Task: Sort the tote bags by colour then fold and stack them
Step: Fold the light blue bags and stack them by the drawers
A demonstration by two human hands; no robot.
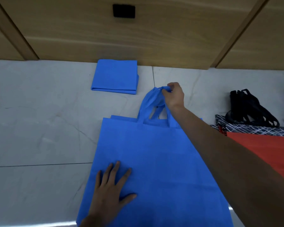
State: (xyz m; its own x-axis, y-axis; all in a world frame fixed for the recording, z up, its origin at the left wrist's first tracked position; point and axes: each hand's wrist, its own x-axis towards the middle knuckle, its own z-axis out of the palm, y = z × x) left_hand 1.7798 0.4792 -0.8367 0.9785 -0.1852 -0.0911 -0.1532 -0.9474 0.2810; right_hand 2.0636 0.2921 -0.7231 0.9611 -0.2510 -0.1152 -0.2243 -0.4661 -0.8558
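One blue tote [154,158] under left grip [108,192], flat-fingered; right grip [173,95] tight round handles [147,103]; folded bag [114,77] beyond.

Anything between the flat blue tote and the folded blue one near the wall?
Nothing visible. Only bare floor separates the flat blue tote from the folded blue tote. The right hand grips its handles, the left hand presses its body. The red bag and patterned bag lie off to the right.

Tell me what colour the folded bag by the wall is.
Blue folded fabric tote bag; head view.
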